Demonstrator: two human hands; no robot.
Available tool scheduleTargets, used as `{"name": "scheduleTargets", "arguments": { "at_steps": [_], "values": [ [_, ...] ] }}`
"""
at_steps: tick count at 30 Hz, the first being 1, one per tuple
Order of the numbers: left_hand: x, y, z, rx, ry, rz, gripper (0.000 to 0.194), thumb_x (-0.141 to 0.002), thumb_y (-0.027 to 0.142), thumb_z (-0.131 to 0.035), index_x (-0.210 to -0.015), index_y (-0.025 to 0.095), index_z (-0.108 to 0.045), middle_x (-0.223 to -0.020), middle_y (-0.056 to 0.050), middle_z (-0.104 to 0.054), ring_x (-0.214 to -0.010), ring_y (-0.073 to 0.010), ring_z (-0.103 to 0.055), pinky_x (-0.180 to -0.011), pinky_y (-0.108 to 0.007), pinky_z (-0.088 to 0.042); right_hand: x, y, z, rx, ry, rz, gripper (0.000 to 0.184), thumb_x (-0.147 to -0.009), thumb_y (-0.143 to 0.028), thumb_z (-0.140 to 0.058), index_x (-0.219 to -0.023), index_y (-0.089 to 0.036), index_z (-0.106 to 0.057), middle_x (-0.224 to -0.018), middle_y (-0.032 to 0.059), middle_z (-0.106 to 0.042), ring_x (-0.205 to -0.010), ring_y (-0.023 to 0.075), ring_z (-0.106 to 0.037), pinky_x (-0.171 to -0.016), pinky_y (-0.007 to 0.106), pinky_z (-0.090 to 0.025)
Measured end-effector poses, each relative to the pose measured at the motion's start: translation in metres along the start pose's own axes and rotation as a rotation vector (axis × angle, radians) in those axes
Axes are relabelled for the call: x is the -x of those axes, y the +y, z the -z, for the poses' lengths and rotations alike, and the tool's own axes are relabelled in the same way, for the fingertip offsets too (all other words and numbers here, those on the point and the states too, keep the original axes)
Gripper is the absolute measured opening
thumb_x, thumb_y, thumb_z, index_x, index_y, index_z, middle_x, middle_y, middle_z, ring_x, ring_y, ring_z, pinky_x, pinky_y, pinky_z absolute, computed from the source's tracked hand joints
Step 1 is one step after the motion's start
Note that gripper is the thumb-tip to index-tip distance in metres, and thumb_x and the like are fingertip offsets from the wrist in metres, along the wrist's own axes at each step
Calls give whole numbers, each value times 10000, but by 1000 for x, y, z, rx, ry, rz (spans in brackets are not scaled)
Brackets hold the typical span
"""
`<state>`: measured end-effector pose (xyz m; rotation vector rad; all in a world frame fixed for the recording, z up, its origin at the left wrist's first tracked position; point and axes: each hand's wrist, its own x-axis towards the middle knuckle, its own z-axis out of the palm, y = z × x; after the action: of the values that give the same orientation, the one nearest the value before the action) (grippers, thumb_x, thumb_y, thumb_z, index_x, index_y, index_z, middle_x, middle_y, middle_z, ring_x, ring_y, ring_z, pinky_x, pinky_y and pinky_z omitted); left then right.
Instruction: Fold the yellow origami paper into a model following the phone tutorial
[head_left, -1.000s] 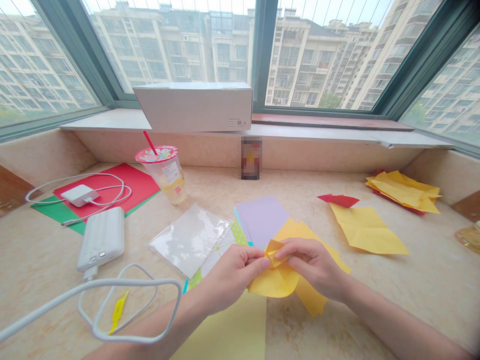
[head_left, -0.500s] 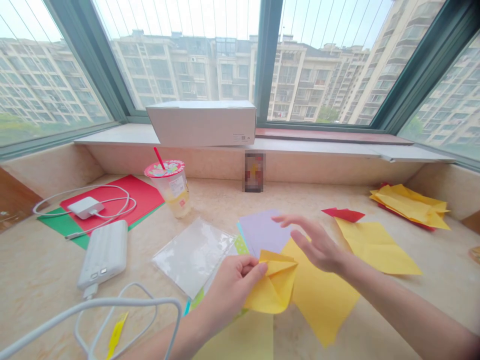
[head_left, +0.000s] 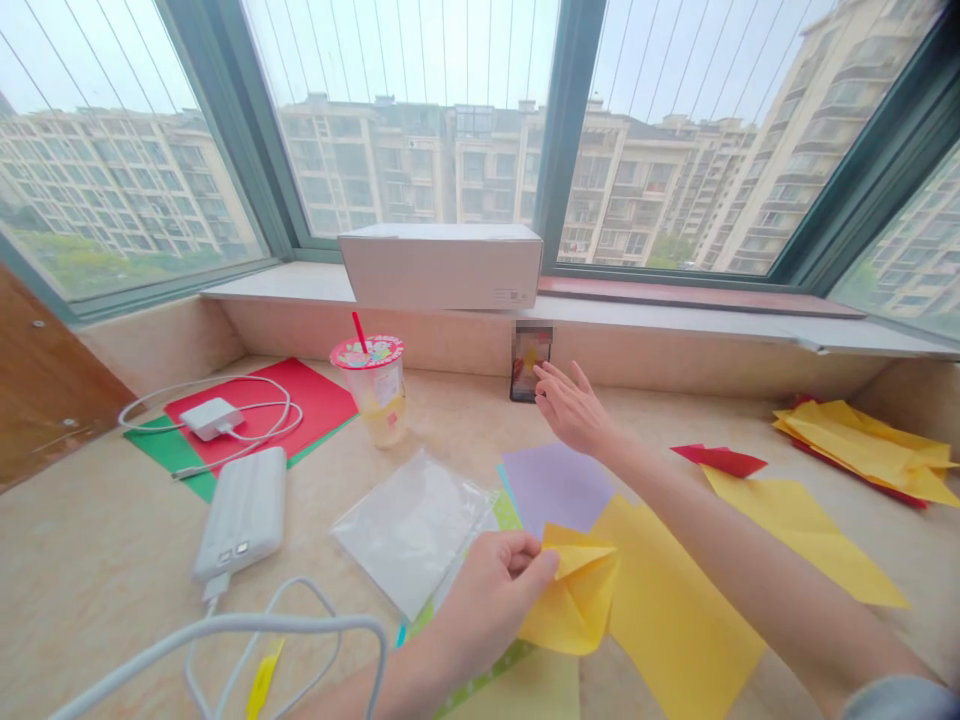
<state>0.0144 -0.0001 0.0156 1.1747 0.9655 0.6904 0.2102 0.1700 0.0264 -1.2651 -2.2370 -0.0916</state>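
My right hand (head_left: pixel 574 408) has let go of the folded yellow paper (head_left: pixel 574 600) and now reaches, fingers spread and empty, toward the phone (head_left: pixel 531 362) propped against the ledge. My left hand (head_left: pixel 491 600) alone pinches the paper, just above the table (head_left: pixel 97 560). I count one cup (head_left: pixel 379 392), one white box (head_left: pixel 442 265), and two flat yellow sheets (head_left: pixel 675 610).

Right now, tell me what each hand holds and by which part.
The left hand pinches the folded yellow paper at its upper left corner. The right hand holds nothing, reaching toward the phone.
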Motion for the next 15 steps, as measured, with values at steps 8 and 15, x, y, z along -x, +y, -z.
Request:
{"name": "scheduleTargets", "arguments": {
  "at_steps": [8, 15],
  "values": [
    [1, -1, -3, -188, -16, -154, 349, -881, 455, -632, -807, 125, -719, -774, -54, -698, -692, -173, -596, -610, -251, -401, 135, -95, 77, -709, -351, -433, 403, -955, -444, -623, -1319, -272, -600, -1209, 82, -724, -1082, 246, -697, -902, 382, -577],
    [3, -5, -12, -162, -76, -86, 456, -838, 575, -676, -917, 127, -717, -821, -68, -721, -725, -196, -627, -591, -244, -401, 159, -107, 73, -824, -258, -644, 252, -901, -450, -673, -888, -216, -766, -877, 23, -770, -826, 219, -706, -717, 303, -544]
  ]
}}
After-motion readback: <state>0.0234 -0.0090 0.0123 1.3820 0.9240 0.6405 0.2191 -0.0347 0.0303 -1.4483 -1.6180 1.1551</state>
